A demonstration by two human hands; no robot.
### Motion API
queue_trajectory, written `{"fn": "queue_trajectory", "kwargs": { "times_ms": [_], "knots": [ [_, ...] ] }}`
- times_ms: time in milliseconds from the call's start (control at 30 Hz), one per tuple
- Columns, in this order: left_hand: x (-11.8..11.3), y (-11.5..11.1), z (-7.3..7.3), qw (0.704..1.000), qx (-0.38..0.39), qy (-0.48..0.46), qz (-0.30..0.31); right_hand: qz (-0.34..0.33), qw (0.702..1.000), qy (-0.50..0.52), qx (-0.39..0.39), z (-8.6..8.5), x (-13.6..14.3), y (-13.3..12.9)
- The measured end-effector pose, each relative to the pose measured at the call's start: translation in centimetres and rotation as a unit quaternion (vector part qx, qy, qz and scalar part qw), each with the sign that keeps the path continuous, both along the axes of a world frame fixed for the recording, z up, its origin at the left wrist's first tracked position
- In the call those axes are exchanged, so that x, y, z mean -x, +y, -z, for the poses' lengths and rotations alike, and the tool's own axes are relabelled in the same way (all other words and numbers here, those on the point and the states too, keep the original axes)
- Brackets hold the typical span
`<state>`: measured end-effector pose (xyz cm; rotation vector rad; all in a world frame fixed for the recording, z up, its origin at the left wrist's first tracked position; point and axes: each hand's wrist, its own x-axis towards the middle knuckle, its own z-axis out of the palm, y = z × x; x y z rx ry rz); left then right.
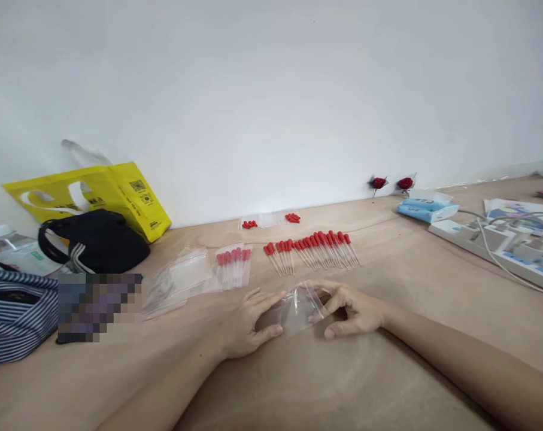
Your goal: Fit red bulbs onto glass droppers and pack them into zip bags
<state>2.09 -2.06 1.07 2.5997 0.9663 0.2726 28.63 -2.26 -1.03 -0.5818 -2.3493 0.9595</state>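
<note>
- Finding both bare hands low over the light wood-grain table (334,383), at a small clear plastic bag (297,312) lying between them in front of the row of red-bulbed, clear-stemmed plastic droppers (322,237).
- Left hand (248,323): thumb and index finger parted, tips at the bag's left side.
- Right hand (349,310): spread wide, thumb clear of the plastic, fingers at the bag's right side.
- Nearby, left of the droppers: a clear bag holding several red-bulbed droppers (233,258), beside a loose, overlapping stack of flat clear bags with red edge lines (190,278).
- Risk: the thin film could slip or crumple, caused by light fingertip contact and its slack, glossy surface.
- Risk: droppers could roll or be knocked out of line, since they lie loose and close to the right hand's fingers.
- Risk: the plastic could tear or stretch if the two hands pulled unevenly.
- Hard to make out: the bag's mouth, and whether any right fingertip sits inside it or behind it; glare obscures the film.
- Hidden: an object at left under a pixelated patch (99,306).
- Cut off: the blue-and-white striped fabric bag (15,317) at the left edge; both forearms at the frame's limits.
</note>
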Motion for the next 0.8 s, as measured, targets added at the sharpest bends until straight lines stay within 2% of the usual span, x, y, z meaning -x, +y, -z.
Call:
{"fn": "queue_trajectory", "kwargs": {
  "times_ms": [67, 133, 233, 300, 400, 467, 567, 667, 800],
  "knots": [
    [-0.1, 0.0, -0.1, 1.0, 0.005, -0.012, -0.001, 0.01, 0.999, 0.023, 0.023, 0.0, -0.1, 0.0],
    [-0.2, -0.1, -0.2, 1.0, 0.014, -0.024, -0.009, 0.048, 0.997, 0.05, 0.038, 0.1, -0.2, -0.1],
    [-0.3, -0.3, 0.0, 0.999, 0.023, -0.033, -0.023, 0.145, 0.984, 0.083, 0.063, 0.7, -0.4, 0.1],
    [-0.3, -0.2, 0.2, 0.999, 0.024, -0.038, -0.021, 0.24, 0.965, 0.081, 0.065, 1.1, -0.7, 1.0],
    [-0.1, 0.0, 0.7, 0.998, 0.02, -0.049, -0.016, 0.413, 0.91, 0.029, -0.014, 1.1, -1.4, 3.6],
    [0.0, 0.1, 0.9, 0.998, 0.017, -0.053, -0.015, 0.498, 0.865, -0.024, -0.062, 0.5, -1.8, 5.8],
    [0.0, 0.1, 1.0, 0.998, 0.018, -0.055, -0.011, 0.594, 0.793, -0.131, -0.026, -0.7, -1.9, 8.8],
    [0.0, 0.1, 1.0, 0.998, 0.026, -0.05, -0.008, 0.632, 0.751, -0.188, 0.019, -1.3, -1.2, 10.7],
    [0.0, 0.0, 1.0, 0.999, 0.026, -0.046, -0.007, 0.641, 0.734, -0.218, 0.051, -1.3, -0.3, 11.7]
  ]
}}
